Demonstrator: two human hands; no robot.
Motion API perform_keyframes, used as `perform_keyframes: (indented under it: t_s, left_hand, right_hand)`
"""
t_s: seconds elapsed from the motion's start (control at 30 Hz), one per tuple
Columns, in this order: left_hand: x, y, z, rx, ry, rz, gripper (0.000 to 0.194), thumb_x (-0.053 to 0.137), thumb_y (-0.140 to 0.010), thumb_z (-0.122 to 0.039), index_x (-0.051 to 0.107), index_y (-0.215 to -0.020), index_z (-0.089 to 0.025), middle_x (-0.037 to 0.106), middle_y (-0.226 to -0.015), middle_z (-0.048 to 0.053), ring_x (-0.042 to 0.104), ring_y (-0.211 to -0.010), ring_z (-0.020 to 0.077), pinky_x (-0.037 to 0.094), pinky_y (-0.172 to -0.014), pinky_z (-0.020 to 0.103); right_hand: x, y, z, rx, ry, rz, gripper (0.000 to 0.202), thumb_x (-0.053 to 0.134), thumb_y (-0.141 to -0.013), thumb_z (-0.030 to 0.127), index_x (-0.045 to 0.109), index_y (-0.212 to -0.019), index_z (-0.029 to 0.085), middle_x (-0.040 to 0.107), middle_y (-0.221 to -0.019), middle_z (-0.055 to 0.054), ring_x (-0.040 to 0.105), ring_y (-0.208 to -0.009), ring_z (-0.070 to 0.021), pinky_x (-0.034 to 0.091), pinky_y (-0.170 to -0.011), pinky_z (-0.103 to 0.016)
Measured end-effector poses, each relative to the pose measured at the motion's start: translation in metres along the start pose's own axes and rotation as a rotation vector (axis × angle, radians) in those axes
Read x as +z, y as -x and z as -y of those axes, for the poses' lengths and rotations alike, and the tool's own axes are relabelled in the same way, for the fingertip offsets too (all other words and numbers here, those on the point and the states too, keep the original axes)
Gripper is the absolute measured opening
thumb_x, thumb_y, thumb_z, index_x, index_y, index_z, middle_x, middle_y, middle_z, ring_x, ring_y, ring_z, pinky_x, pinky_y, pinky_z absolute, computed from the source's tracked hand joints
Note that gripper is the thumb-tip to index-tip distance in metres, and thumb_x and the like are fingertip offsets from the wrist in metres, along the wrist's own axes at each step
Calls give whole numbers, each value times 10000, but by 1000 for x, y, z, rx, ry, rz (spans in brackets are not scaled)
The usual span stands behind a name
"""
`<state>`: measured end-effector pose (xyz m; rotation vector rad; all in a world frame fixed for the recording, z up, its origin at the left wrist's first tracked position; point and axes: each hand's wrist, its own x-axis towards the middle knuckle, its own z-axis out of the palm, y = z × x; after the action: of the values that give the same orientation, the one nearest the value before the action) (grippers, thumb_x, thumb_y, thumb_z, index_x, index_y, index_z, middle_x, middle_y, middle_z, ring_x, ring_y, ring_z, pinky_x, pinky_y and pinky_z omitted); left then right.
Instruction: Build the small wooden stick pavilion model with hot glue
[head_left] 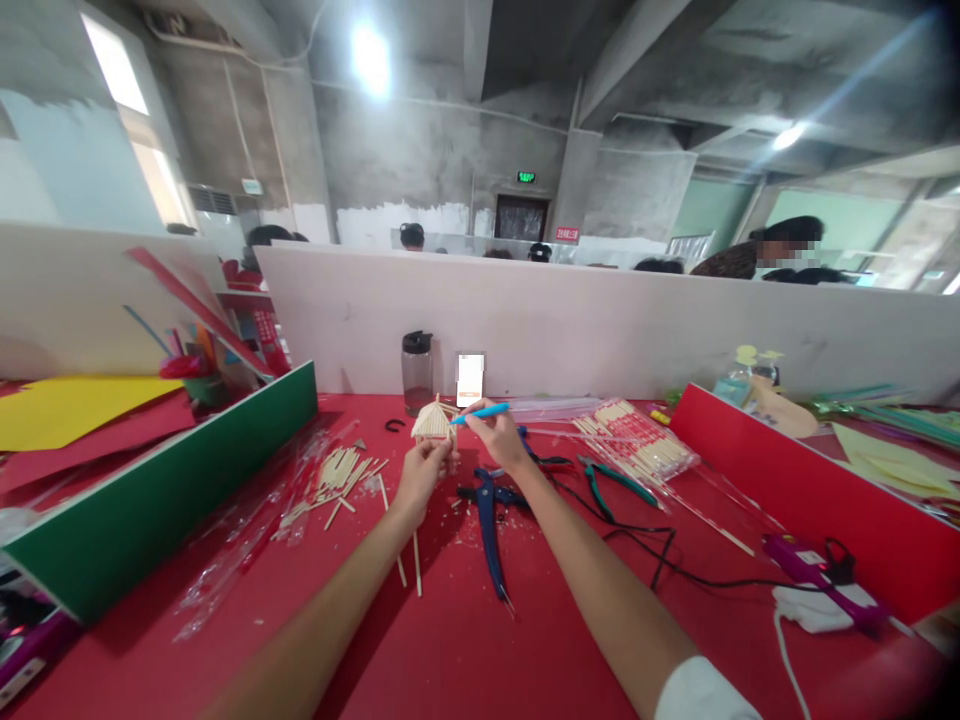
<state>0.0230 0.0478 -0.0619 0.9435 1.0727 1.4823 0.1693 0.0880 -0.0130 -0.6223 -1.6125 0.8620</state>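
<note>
My left hand is closed on the lower edge of a small model made of pale wooden sticks, which has a sloped, roof-like top. Between the fingers of my right hand is a bright blue pen, its tip pointing left at the model's right side. Below the hands lies a dark blue glue gun on the red table. To the left of my left hand is a loose pile of short cut sticks. A few longer sticks lie beside my left forearm.
Green-handled pliers and a pack of sticks lie to the right, with a black cable running to a purple power strip. A bottle and a lit phone stand behind. Green and red boards flank the table.
</note>
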Motion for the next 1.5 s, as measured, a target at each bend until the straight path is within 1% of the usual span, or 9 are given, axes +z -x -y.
perform_keyframes:
  t_s: [0.2, 0.33, 0.47, 0.6, 0.77, 1.03, 1.23, 1.5]
  left_hand:
    - [0, -1, 1, -16, -1, -2, 458, 804, -589, -521, 621, -774, -144, 686, -687, 38, 614, -579, 124, 505, -615, 258]
    - [0, 1, -2, -19, -11, -4, 471, 801, -584, -533, 618, -774, -142, 683, -701, 34, 607, -575, 115, 501, -619, 251]
    - [-1, 1, -2, 1, -42, 1, 489, 788, -585, -559, 629, -777, -137, 686, -716, 41, 613, -585, 122, 482, -599, 242]
    - [-2, 0, 0, 9, -43, -8, 487, 774, -606, -560, 634, -803, -138, 694, -724, 47, 618, -589, 123, 470, -589, 234]
    - [-1, 0, -1, -5, -37, -11, 483, 776, -606, -550, 630, -804, -135, 693, -721, 50, 616, -587, 122, 475, -597, 237]
    - [1, 2, -3, -5, -42, -12, 485, 786, -586, -559, 618, -760, -139, 695, -719, 57, 629, -591, 129, 486, -601, 247]
    - [1, 1, -2, -9, -37, -16, 459, 769, -616, -538, 626, -795, -140, 695, -719, 54, 623, -578, 122, 482, -595, 242]
    - [0, 0, -1, -7, -43, -13, 491, 785, -589, -561, 621, -774, -137, 700, -729, 64, 632, -602, 128, 483, -604, 241]
  right_hand:
    - [3, 5, -9, -18, 83, 13, 95, 567, -810, 277, 617, -794, 198, 628, -725, 2, 623, -773, -174, 489, -739, -289]
    - [4, 7, -7, -23, 136, 21, 100, 551, -819, 286, 602, -807, 200, 628, -757, 1, 608, -730, -157, 493, -710, -277]
    - [5, 7, -3, -18, 144, 61, 112, 549, -827, 298, 606, -831, 202, 629, -752, 3, 597, -681, -147, 493, -675, -271]
    - [6, 8, -2, -38, 150, 51, 114, 548, -828, 293, 610, -831, 198, 638, -777, -4, 613, -721, -152, 492, -691, -270]
    - [6, 8, -3, -41, 167, 55, 88, 552, -829, 272, 602, -833, 200, 633, -763, 6, 609, -699, -144, 486, -681, -261]
    - [5, 7, -6, -33, 184, 53, 99, 545, -835, 285, 603, -840, 204, 638, -740, 10, 615, -686, -149, 487, -681, -270]
    - [5, 7, -5, -42, 187, 63, 92, 537, -829, 272, 603, -830, 208, 645, -776, 2, 616, -710, -152, 490, -703, -278]
    - [5, 7, -4, -40, 210, 56, 103, 530, -831, 283, 603, -837, 210, 636, -769, 6, 610, -715, -154, 482, -709, -274]
